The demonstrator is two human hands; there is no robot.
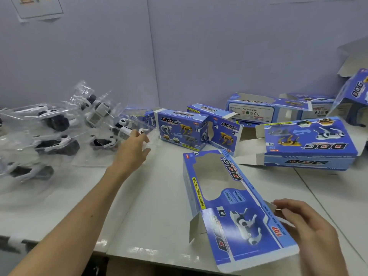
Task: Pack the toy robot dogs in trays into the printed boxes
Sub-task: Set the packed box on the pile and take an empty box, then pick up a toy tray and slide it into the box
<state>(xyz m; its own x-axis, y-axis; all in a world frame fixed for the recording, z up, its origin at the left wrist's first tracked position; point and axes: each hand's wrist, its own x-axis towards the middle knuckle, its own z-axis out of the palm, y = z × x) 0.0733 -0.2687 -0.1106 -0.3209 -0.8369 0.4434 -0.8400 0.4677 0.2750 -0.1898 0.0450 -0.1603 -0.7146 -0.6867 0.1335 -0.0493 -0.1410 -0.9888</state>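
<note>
One white-and-black toy robot dog in its clear plastic tray [125, 129] sits at the near right edge of a loose heap of similar trayed dogs [53, 136], on the left of the white tabletop [155, 206]. My left hand [135, 145] reaches out to it, fingertips on the tray's clear edge. Blur stops me telling whether they have closed on it.

Nearer me, to the right, a long blue printed cardboard box [229, 206] with a cut-out window lies flat, its near end open and its flaps splayed. My right hand [304, 226] rests against that open end, fingers fairly straight and relaxed, steadying rather than gripping. Beyond it, more blue printed boxes [310, 144] lie scattered before a pale partition wall [219, 46], some closed, some open-ended.

I judge this to be the fetching step: a box is ready and looks unfilled. Next I would need to lift the tray clear of the heap, line it up with the box, and slide it in while my right hand keeps the flaps apart.
</note>
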